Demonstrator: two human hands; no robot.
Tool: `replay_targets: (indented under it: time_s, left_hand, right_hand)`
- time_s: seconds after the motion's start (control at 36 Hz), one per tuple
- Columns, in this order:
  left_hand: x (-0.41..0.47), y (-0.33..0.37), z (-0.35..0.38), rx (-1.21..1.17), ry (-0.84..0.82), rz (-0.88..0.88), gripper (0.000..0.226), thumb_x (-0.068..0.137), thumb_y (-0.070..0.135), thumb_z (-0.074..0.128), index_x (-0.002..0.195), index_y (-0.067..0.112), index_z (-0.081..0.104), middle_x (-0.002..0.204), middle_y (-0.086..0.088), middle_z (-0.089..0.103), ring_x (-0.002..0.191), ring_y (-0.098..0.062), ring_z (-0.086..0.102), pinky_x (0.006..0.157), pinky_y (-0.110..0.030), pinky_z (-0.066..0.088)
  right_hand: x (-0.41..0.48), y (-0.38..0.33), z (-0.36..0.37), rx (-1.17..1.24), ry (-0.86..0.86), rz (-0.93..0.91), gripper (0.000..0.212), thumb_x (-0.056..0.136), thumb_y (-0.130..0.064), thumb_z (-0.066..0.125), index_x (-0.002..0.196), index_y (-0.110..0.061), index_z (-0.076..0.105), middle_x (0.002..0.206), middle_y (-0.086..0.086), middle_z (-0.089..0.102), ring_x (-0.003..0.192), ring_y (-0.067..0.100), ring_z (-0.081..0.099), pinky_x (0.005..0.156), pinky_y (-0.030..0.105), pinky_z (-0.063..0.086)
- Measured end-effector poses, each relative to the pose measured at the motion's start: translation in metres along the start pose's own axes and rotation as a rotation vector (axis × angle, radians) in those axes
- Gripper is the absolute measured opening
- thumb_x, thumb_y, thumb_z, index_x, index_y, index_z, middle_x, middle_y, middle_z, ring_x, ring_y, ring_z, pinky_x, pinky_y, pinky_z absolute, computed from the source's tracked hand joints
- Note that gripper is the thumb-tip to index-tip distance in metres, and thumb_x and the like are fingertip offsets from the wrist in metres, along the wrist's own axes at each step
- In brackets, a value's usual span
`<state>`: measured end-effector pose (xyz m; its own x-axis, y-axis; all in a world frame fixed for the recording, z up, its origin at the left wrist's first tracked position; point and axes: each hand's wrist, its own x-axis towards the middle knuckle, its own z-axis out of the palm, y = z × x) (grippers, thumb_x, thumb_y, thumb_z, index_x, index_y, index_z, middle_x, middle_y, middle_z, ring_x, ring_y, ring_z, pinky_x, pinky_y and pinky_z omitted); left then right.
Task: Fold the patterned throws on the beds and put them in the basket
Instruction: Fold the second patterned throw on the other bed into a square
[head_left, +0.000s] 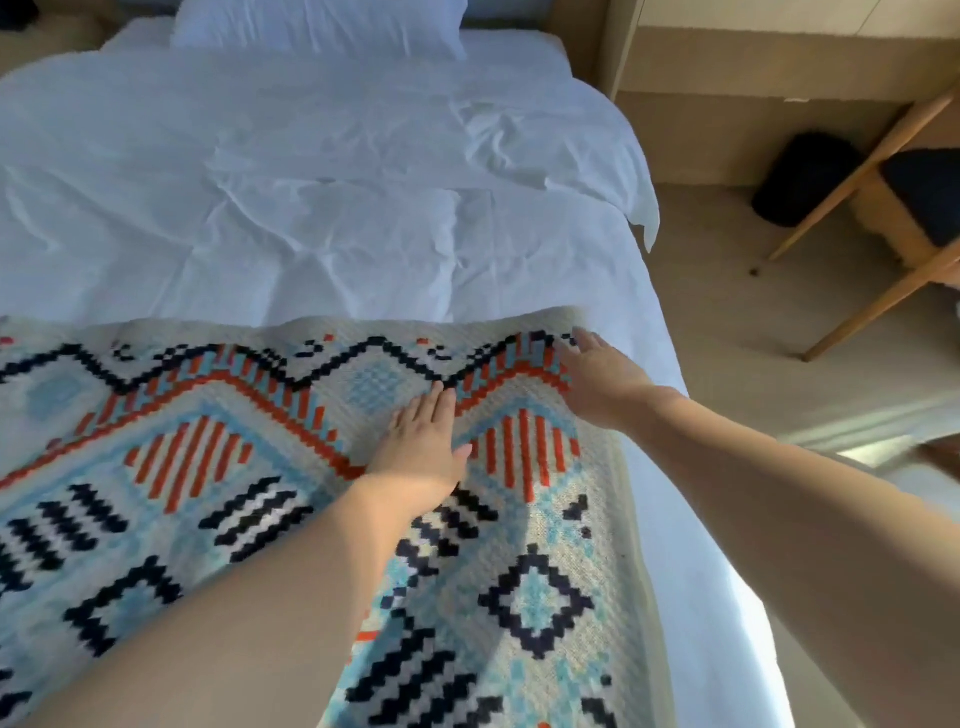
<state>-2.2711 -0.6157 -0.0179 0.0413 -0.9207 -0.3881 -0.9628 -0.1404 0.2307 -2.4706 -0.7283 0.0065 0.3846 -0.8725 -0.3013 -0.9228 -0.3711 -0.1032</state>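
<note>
Cream, blue and orange, the patterned throw (208, 467) lies flat across the near end of the bed (311, 208), filling the lower left and centre of the frame, its long axis running left to right. Our left hand (423, 441) presses flat on it at mid-frame, fingers together. Our right hand (597, 387) lies on the far right corner; we cannot tell whether it pinches. Being nearer that corner, it should, we judge, lead the fold leftward.
</note>
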Motion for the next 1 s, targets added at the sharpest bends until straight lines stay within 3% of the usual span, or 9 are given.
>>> replay_targets:
  time_s: [0.19,0.31,0.39,0.5,0.58,0.67,0.78,0.89,1.0]
  left_hand:
    - [0.03,-0.012,0.0,0.054,0.028,0.027,0.07,0.102,0.043,0.028,0.151,0.015,-0.015,0.16,-0.003,-0.019,0.147,-0.02,-0.013,0.111,-0.031,-0.012]
    - [0.036,-0.015,0.001,0.074,0.048,0.013,0.071,0.102,0.043,0.03,0.152,0.015,-0.012,0.16,-0.005,-0.017,0.148,-0.021,-0.011,0.109,-0.03,-0.012]
    - [0.033,-0.014,-0.002,0.067,0.079,0.01,0.072,0.102,0.042,0.033,0.152,0.014,-0.01,0.161,-0.005,-0.013,0.148,-0.02,-0.009,0.109,-0.029,-0.012]
    - [0.025,-0.017,-0.012,0.021,0.111,0.022,0.071,0.101,0.036,0.038,0.153,0.015,-0.004,0.162,-0.004,-0.007,0.148,-0.02,-0.006,0.11,-0.028,-0.01]
    - [0.016,-0.026,-0.017,0.009,0.129,0.045,0.069,0.101,0.03,0.04,0.154,0.014,-0.002,0.162,-0.004,-0.005,0.148,-0.02,-0.008,0.112,-0.028,-0.011]
    - [0.009,-0.035,-0.018,0.037,0.143,0.027,0.069,0.101,0.025,0.04,0.154,0.014,-0.004,0.162,-0.003,-0.007,0.148,-0.019,-0.009,0.116,-0.031,-0.009]
    - [0.012,-0.048,-0.02,0.105,0.184,0.033,0.068,0.101,0.013,0.036,0.153,0.017,-0.007,0.162,-0.002,-0.011,0.148,-0.019,-0.012,0.115,-0.031,-0.011]
    - [0.023,-0.063,-0.018,0.192,0.253,0.074,0.07,0.099,0.008,0.038,0.154,0.02,-0.004,0.162,-0.004,-0.009,0.148,-0.02,-0.012,0.115,-0.035,-0.013]
    - [0.033,-0.081,-0.013,0.233,0.367,0.079,0.072,0.096,0.005,0.042,0.154,0.02,0.003,0.162,-0.007,-0.003,0.148,-0.025,-0.005,0.116,-0.039,-0.011]
  right_hand:
    - [0.06,0.011,0.007,-0.076,0.092,-0.04,0.086,0.086,-0.019,0.065,0.152,-0.018,0.009,0.16,0.013,0.006,0.148,0.031,-0.001,0.12,0.044,0.007]
    - [0.071,0.011,0.008,-0.181,0.123,-0.041,0.069,0.081,-0.021,0.064,0.141,-0.015,0.031,0.128,0.01,0.053,0.13,0.03,0.037,0.118,0.047,0.014]
    - [0.061,0.009,0.008,-0.247,0.185,-0.077,0.04,0.081,-0.012,0.059,0.119,-0.018,0.056,0.112,0.004,0.061,0.111,0.024,0.051,0.115,0.04,0.023]
    - [0.03,0.007,0.013,-0.3,0.133,-0.201,0.027,0.08,-0.007,0.052,0.102,-0.019,0.064,0.091,0.0,0.06,0.086,0.019,0.051,0.091,0.03,0.037]
    - [0.01,0.01,0.017,-0.376,0.08,-0.191,0.026,0.085,-0.01,0.05,0.105,-0.02,0.063,0.105,0.0,0.062,0.095,0.02,0.054,0.092,0.032,0.035]
    - [-0.001,0.013,0.019,-0.346,-0.012,-0.087,0.026,0.087,-0.005,0.045,0.09,-0.021,0.065,0.101,-0.002,0.067,0.073,0.02,0.047,0.088,0.031,0.034]
    - [-0.011,0.017,0.022,-0.347,-0.025,-0.02,0.023,0.088,-0.008,0.046,0.08,-0.018,0.065,0.087,0.001,0.065,0.088,0.024,0.054,0.099,0.04,0.038]
    - [-0.029,0.018,0.031,-0.327,-0.054,-0.065,0.032,0.09,-0.003,0.038,0.105,-0.019,0.061,0.116,0.0,0.064,0.115,0.021,0.055,0.117,0.041,0.02]
    - [-0.054,0.029,0.05,-0.297,-0.083,-0.036,0.02,0.096,-0.015,0.032,0.095,-0.021,0.051,0.1,0.007,0.066,0.106,0.031,0.053,0.101,0.036,0.041]
